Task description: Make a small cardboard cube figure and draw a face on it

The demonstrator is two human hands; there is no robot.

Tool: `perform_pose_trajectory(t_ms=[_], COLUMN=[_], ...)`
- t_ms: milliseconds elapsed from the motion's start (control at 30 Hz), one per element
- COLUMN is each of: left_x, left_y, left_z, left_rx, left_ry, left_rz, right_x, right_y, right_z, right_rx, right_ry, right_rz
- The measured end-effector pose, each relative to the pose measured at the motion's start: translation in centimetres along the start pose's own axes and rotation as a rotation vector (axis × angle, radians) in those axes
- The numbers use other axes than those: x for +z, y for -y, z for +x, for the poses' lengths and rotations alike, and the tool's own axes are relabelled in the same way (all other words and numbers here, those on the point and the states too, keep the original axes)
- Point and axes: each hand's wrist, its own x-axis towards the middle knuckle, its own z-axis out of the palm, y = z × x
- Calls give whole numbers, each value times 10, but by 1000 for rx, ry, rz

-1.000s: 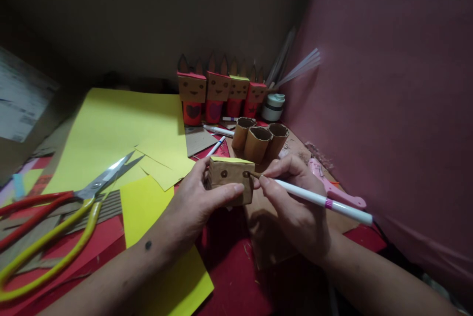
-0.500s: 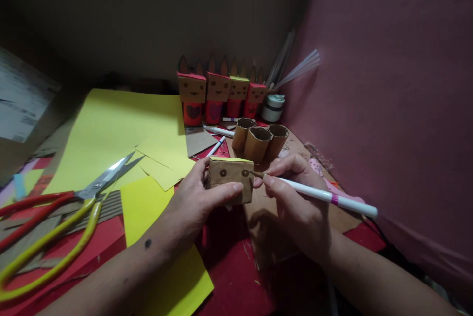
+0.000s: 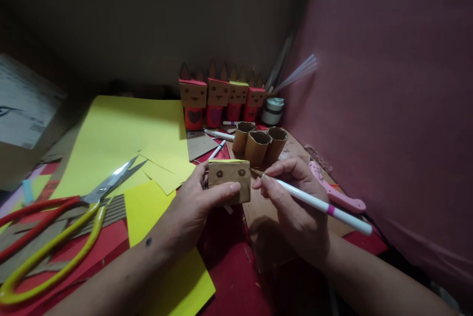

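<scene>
My left hand [image 3: 195,200] is closed around a small cardboard box [image 3: 229,173] with a yellow top edge, its thumb across the front. Two dark round eyes are drawn on the box's face. Between the fingers of my right hand [image 3: 295,198] is a white marker [image 3: 308,198] with a magenta band. The marker's brown tip is close to the box's right edge; whether it touches I cannot tell. Just beyond the box stand three open cardboard tubes [image 3: 258,146].
Large scissors [image 3: 94,200] with red and yellow handles lie at left over yellow paper [image 3: 136,119] and cardboard scraps. Behind stand several box-headed figures [image 3: 194,94], next to a pale jar [image 3: 272,110]. A pink glue gun [image 3: 343,197] lies at right, near a pink wall [image 3: 388,109].
The marker's tip has drawn back slightly from the right eye to the box's right edge, and its rear end has dipped. The view has shifted a little; the left hand keeps its hold.
</scene>
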Motion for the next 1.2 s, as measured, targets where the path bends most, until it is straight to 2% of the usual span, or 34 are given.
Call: perform_pose_trajectory(t_ms=[100, 367, 533, 700, 967, 1200], left_x=[0, -1, -4, -3, -1, 1], left_y=[-1, 0, -1, -5, -5, -2], left_z=[1, 2, 3, 5, 3, 3], left_rx=[-27, 8, 9, -15, -46, -68], left_ry=[12, 78, 76, 40, -22, 14], left_rz=[-9, -55, -75, -134, -165, -179], right_x=[1, -1, -9, -10, -3, -2], right_y=[1, -2, 13, 25, 5, -6], right_z=[0, -4, 18, 38, 22, 13], right_rx=[-13, -42, 44, -43, -140, -59], right_ry=[8, 28, 94, 151, 254, 168], right_rz=[1, -18, -3, -2, -39, -45])
